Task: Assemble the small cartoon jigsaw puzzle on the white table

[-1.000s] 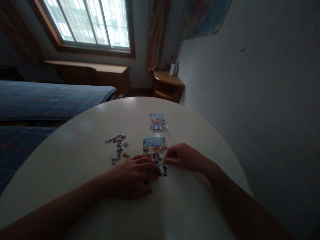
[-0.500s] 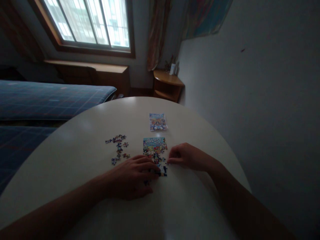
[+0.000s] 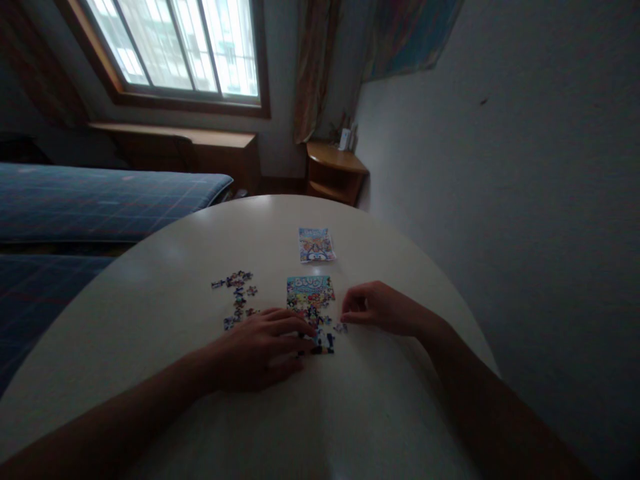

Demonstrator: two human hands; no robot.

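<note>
A partly assembled jigsaw puzzle (image 3: 309,286) with a "Bluey" title at its top lies on the white table. My left hand (image 3: 265,347) rests palm down over its lower left part, fingers spread, hiding some of the pieces. Just off the puzzle's right edge, my right hand (image 3: 373,308) is curled, thumb and fingertips together at the edge of a loose puzzle piece (image 3: 341,328). Most of that piece shows below the fingertips. Loose puzzle pieces (image 3: 239,292) lie in a scattered column left of the puzzle, the lowest ones partly behind my left hand.
A small printed picture sheet (image 3: 316,245) lies beyond the puzzle. The round white table (image 3: 175,313) has a wall (image 3: 525,200) close on its right. A bed with a blue plaid mattress (image 3: 100,200) stands to the left, and a wooden corner shelf (image 3: 336,157) behind.
My right hand has shifted slightly right and away from the puzzle; the loose piece beside it now shows more fully. My left hand has drawn back slightly left, uncovering a little more of the puzzle's bottom.
</note>
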